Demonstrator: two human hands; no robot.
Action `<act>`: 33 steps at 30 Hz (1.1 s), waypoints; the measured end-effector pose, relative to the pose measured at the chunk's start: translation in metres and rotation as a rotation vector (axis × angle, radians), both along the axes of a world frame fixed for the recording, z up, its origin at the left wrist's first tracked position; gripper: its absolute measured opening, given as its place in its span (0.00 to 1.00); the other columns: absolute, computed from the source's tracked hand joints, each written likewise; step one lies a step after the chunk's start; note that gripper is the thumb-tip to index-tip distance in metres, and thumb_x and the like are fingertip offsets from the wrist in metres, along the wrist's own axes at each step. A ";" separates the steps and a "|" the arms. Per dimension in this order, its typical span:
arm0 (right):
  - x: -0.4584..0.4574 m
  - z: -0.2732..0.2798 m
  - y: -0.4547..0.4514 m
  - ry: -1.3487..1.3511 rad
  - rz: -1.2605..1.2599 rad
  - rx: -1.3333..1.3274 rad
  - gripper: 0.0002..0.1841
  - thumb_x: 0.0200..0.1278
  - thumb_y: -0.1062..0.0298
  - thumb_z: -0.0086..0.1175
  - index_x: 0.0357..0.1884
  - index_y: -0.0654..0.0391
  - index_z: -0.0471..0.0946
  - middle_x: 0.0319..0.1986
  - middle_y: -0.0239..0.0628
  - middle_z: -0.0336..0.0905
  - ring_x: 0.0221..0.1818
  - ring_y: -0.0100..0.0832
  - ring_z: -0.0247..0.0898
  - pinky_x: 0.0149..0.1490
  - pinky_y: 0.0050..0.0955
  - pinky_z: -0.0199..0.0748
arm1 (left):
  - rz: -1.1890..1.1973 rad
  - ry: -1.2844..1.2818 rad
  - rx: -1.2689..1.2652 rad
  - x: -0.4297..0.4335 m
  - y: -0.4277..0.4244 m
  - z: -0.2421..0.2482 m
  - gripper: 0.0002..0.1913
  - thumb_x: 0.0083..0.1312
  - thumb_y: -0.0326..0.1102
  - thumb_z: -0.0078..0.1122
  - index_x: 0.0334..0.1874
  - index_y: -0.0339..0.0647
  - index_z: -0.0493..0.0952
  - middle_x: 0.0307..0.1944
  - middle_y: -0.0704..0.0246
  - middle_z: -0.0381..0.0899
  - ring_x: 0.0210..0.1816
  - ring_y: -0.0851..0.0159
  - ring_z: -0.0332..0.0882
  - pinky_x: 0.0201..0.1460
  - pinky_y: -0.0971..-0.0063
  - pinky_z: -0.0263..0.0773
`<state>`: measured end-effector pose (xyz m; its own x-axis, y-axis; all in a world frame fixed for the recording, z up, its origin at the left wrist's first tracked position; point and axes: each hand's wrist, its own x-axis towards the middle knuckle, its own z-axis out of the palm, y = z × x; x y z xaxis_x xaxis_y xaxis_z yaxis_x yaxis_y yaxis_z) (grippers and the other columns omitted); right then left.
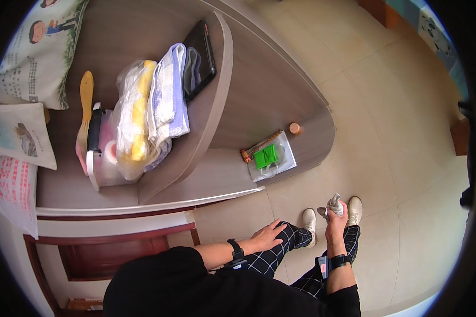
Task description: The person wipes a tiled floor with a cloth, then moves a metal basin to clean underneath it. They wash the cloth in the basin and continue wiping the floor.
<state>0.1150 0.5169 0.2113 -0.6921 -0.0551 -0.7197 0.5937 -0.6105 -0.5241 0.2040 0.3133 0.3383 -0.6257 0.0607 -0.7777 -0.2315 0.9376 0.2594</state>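
Observation:
My right hand (337, 222) is closed around a crumpled greyish-white cloth (333, 206), held out above the tiled floor near my shoes. My left hand (267, 236) is empty with its fingers apart, over the knee of my checked trousers (265, 263). Ahead of the left hand, a low curved shelf holds a green folded item (265, 156) on a white flat item (289, 152), beside a wooden stick-like object (266, 143) and a small round tan object (295, 128).
The upper shelf compartment holds folded towels (168, 91), a plastic-wrapped white and yellow bundle (133, 119), a black tablet-like device (206, 59), a wooden-handled brush (86, 91) and a clear container (107, 158). Printed cloth bags (43, 51) hang at left. The shelf's curved divider (222, 79) stands out.

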 end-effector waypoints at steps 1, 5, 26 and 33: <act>-0.001 0.003 0.002 0.019 -0.015 -0.006 0.19 0.51 0.83 0.54 0.46 0.54 0.70 0.32 0.28 0.73 0.32 0.21 0.69 0.37 0.20 0.68 | 0.001 -0.010 0.022 0.001 -0.004 0.002 0.30 0.62 0.38 0.59 0.67 0.46 0.62 0.70 0.54 0.52 0.66 0.47 0.59 0.66 0.63 0.61; -0.003 0.025 0.020 0.037 -0.016 0.093 0.20 0.53 0.83 0.51 0.50 0.55 0.69 0.36 0.30 0.74 0.39 0.24 0.71 0.45 0.23 0.70 | -0.018 -0.094 0.006 -0.001 -0.028 0.015 0.31 0.60 0.37 0.60 0.66 0.44 0.62 0.70 0.54 0.51 0.66 0.49 0.60 0.66 0.63 0.62; 0.173 0.188 0.154 -0.146 -0.547 0.457 0.21 0.54 0.85 0.51 0.51 0.58 0.68 0.41 0.36 0.75 0.42 0.32 0.75 0.47 0.32 0.78 | -0.270 0.086 0.218 -0.048 -0.058 0.108 0.19 0.58 0.37 0.60 0.51 0.37 0.74 0.46 0.55 0.77 0.50 0.49 0.73 0.53 0.60 0.70; 0.206 0.205 0.177 -0.288 -0.737 0.382 0.18 0.55 0.81 0.49 0.49 0.57 0.70 0.36 0.38 0.76 0.36 0.36 0.76 0.40 0.40 0.79 | -0.353 -0.041 0.230 -0.025 -0.062 0.108 0.21 0.57 0.39 0.61 0.51 0.38 0.75 0.43 0.54 0.79 0.45 0.49 0.77 0.51 0.61 0.72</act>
